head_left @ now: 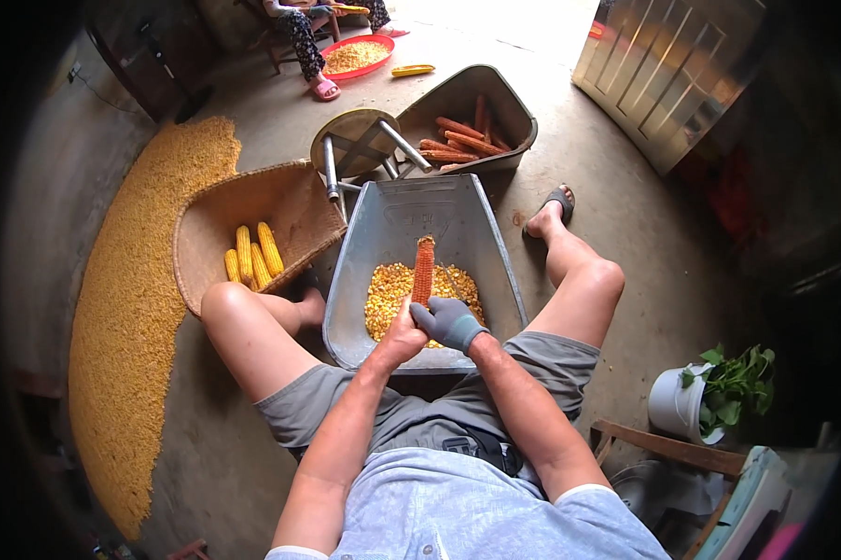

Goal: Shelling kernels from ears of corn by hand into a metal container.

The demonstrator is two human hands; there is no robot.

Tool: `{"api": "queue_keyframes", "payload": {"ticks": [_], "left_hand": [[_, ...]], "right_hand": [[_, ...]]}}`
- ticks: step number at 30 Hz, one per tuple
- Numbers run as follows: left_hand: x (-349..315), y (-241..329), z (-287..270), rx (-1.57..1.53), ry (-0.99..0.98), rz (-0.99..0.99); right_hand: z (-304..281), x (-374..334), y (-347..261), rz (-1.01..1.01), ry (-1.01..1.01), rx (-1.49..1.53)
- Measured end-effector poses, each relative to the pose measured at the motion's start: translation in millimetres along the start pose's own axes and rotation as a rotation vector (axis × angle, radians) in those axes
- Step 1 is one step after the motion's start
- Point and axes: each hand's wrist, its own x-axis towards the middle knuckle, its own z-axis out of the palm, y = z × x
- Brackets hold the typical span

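A reddish corn cob (pixel 424 271), stripped along most of its visible length, points away from me, with a few yellow bits at its far tip. My bare left hand (pixel 402 338) is closed around its near end. On the right side of the cob, my right hand (pixel 450 325), in a grey glove, is closed on it against the left hand. Both hands are over a grey tub (pixel 355 252) between my knees. Loose yellow corn kernels (pixel 389 289) cover the tub's bottom. The cob's near end is hidden by my fingers.
Left of the tub, a woven basket (pixel 196 219) holds several yellow corn ears (pixel 269 247). Beyond stand a tipped stool (pixel 355 135) and a bin (pixel 529 140) of stripped cobs (pixel 476 143). A kernel heap (pixel 126 327) spreads leftward. Another person (pixel 305 42) sits by a red basin (pixel 388 58).
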Motion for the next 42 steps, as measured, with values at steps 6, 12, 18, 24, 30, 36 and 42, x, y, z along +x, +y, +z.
{"api": "queue_keyframes", "payload": {"ticks": [6,12,18,24,30,36,42], "left_hand": [[-10.1,45.8,-0.5,-0.313,-0.148,-0.298],[-5.1,38.5,-1.7,-0.379,-0.062,-0.298],[-11.7,46.6,3.7,-0.367,-0.201,-0.321],[-9.2,22.8,24.3,0.397,0.164,0.130],[-12.8,27.5,25.9,0.516,0.209,0.230],[-7.7,19.3,34.4,0.334,0.195,0.198],[-5.7,22.2,34.3,-0.346,0.204,-0.067]], "right_hand": [[-3.9,-1.5,12.7,-0.152,0.016,0.097],[13.3,18.1,32.2,-0.014,0.362,0.290],[-12.3,10.1,11.5,0.189,0.201,0.917],[-4.8,15.8,26.1,0.269,0.557,0.816],[1.4,16.6,12.7,0.249,0.630,0.905],[1.9,20.1,18.7,0.228,0.629,0.947],[-13.0,12.5,2.9,0.203,0.452,1.365]]}}
